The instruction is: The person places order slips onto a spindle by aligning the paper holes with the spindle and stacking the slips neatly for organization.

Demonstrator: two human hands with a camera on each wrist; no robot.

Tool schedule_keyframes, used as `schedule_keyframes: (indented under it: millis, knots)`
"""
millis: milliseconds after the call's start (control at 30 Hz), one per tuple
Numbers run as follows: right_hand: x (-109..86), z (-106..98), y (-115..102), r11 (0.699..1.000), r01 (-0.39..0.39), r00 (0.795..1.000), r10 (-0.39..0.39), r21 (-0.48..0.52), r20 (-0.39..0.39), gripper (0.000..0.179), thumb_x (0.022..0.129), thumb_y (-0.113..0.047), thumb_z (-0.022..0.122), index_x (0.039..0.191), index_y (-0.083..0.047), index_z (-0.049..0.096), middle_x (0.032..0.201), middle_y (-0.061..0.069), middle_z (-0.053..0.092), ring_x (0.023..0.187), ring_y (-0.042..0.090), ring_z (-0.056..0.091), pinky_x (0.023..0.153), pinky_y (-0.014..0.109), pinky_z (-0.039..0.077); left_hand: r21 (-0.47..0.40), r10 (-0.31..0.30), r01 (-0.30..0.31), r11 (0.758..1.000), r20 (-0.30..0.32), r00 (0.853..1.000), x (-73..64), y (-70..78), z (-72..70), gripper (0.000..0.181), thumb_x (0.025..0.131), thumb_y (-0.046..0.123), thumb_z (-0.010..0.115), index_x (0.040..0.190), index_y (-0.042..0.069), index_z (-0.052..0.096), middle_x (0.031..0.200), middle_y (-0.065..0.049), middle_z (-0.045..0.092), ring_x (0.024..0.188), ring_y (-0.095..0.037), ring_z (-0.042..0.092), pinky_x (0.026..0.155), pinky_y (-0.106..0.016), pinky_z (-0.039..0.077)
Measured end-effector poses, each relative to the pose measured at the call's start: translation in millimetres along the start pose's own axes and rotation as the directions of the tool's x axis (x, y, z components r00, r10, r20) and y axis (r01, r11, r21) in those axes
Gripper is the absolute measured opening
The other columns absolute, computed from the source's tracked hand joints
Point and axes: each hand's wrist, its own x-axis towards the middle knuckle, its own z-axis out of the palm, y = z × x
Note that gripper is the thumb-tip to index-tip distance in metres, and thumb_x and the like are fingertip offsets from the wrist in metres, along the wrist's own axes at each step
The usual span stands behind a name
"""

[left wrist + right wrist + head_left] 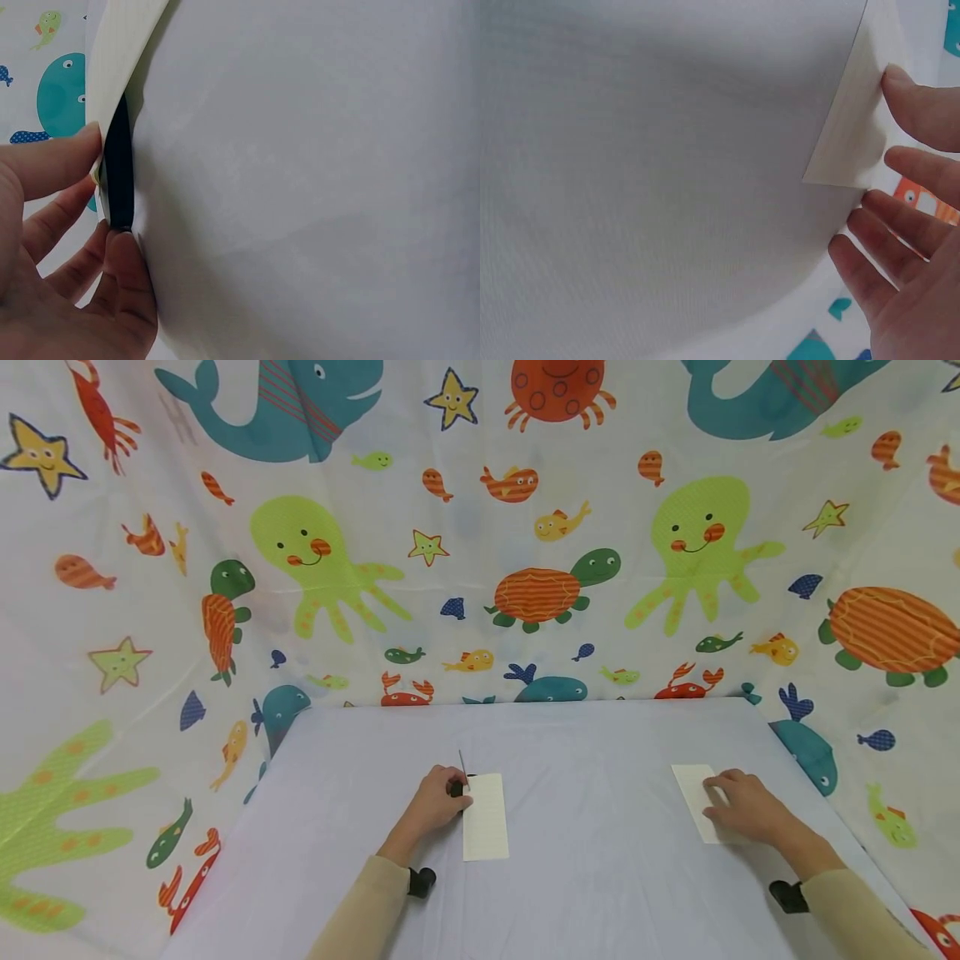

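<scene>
My left hand is at the left edge of a cream paper slip. In the left wrist view, thumb and index finger pinch the edge of this slip, which stands slightly raised. Beneath it shows a flat dark piece, touched at its end by the other fingers. In the head view a thin pointed blade sticks out past the fingers; its kind is partly hidden. My right hand rests on a second cream slip, fingers loosely spread. Its thumb touches that slip in the right wrist view.
Both slips lie on a table with a white cloth. Behind and at the sides hangs a curtain printed with sea animals. A black wrist-worn device sits by the left sleeve, another by the right.
</scene>
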Motion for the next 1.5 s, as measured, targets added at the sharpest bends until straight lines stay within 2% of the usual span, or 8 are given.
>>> schedule_keyframes:
  millis: [267, 400, 567, 800, 967, 1067, 1300, 1500]
  knots:
    - [-1.8, 7, 1, 1.000, -0.003, 0.999, 0.002, -0.026, -0.041, 0.058, 0.088, -0.025, 0.077, 0.130, 0.011, 0.059, 0.128, 0.039, 0.048, 0.114, 0.055, 0.045, 0.092, 0.068, 0.044, -0.012, 0.019, -0.019, 1.000, -0.011, 1.000, -2.6, 2.6, -1.6, 0.025, 0.088, 0.015, 0.078, 0.109, 0.008, 0.065, 0.108, -0.010, 0.054, 0.097, -0.026, 0.050, 0.088, -0.047, 0.046]
    - [-1.2, 6, 1, 1.000, -0.021, 0.999, 0.021, -0.008, -0.038, 0.060, 0.089, -0.025, 0.077, 0.132, 0.011, 0.058, 0.129, 0.039, 0.047, 0.116, 0.056, 0.043, 0.093, 0.069, 0.043, -0.022, 0.039, -0.040, 0.999, -0.022, 0.999, -3.7, 3.6, -1.7, 0.024, 0.087, 0.013, 0.078, 0.107, 0.007, 0.066, 0.109, -0.010, 0.055, 0.096, -0.026, 0.051, 0.088, -0.048, 0.046]
    - [-2.6, 8, 1, 0.999, -0.036, 0.998, 0.037, 0.031, -0.043, 0.055, 0.090, -0.023, 0.076, 0.131, 0.011, 0.059, 0.128, 0.039, 0.047, 0.116, 0.057, 0.042, 0.093, 0.069, 0.043, -0.020, 0.037, -0.038, 0.999, -0.017, 0.999, -3.2, 3.8, -1.4, 0.024, 0.087, 0.014, 0.077, 0.107, 0.008, 0.066, 0.109, -0.010, 0.055, 0.096, -0.026, 0.050, 0.088, -0.048, 0.045]
    - [-6.5, 10, -6, 0.998, -0.041, 0.993, 0.047, 0.055, -0.105, 0.044, 0.090, -0.015, 0.072, 0.125, 0.010, 0.063, 0.119, 0.039, 0.051, 0.109, 0.055, 0.049, 0.089, 0.066, 0.046, -0.015, 0.020, -0.020, 1.000, -0.012, 1.000, -0.6, 4.3, -2.1, 0.024, 0.088, 0.015, 0.077, 0.108, 0.008, 0.065, 0.109, -0.010, 0.054, 0.096, -0.025, 0.049, 0.086, -0.046, 0.045]
    - [-8.3, 7, -13, 0.991, -0.076, 0.992, 0.086, 0.109, -0.088, 0.046, 0.091, -0.015, 0.071, 0.127, 0.011, 0.061, 0.112, 0.035, 0.054, 0.100, 0.049, 0.056, 0.083, 0.061, 0.050, -0.018, 0.015, -0.015, 1.000, -0.008, 1.000, -1.9, 5.6, -2.4, 0.024, 0.088, 0.014, 0.077, 0.108, 0.008, 0.065, 0.109, -0.011, 0.054, 0.096, -0.026, 0.050, 0.086, -0.046, 0.045]
    - [-7.2, 7, -13, 0.983, -0.102, 0.990, 0.116, 0.155, -0.080, 0.048, 0.090, -0.015, 0.072, 0.128, 0.012, 0.060, 0.111, 0.035, 0.054, 0.097, 0.046, 0.057, 0.080, 0.058, 0.052, -0.023, 0.013, -0.013, 1.000, -0.008, 1.000, -2.9, 6.1, -2.8, 0.024, 0.087, 0.013, 0.078, 0.107, 0.008, 0.065, 0.109, -0.011, 0.054, 0.096, -0.026, 0.049, 0.086, -0.047, 0.045]
    - [-3.4, 7, -9, 0.957, -0.188, 0.980, 0.199, 0.222, -0.025, 0.062, 0.090, -0.022, 0.075, 0.137, 0.010, 0.052, 0.126, 0.044, 0.048, 0.113, 0.056, 0.050, 0.088, 0.064, 0.048, -0.009, 0.001, -0.001, 1.000, -0.011, 1.000, -1.7, 4.4, -1.2, 0.025, 0.088, 0.015, 0.078, 0.109, 0.009, 0.065, 0.110, -0.011, 0.054, 0.097, -0.026, 0.050, 0.087, -0.047, 0.045]
    - [-9.4, 3, -13, 0.903, -0.219, 0.973, 0.232, 0.369, 0.010, 0.056, 0.093, -0.023, 0.071, 0.135, 0.009, 0.053, 0.135, 0.045, 0.042, 0.118, 0.056, 0.046, 0.093, 0.065, 0.045, -0.006, 0.004, -0.004, 1.000, -0.008, 1.000, -1.1, 4.7, -1.5, 0.025, 0.088, 0.014, 0.078, 0.108, 0.009, 0.065, 0.109, -0.010, 0.053, 0.097, -0.026, 0.049, 0.087, -0.047, 0.045]
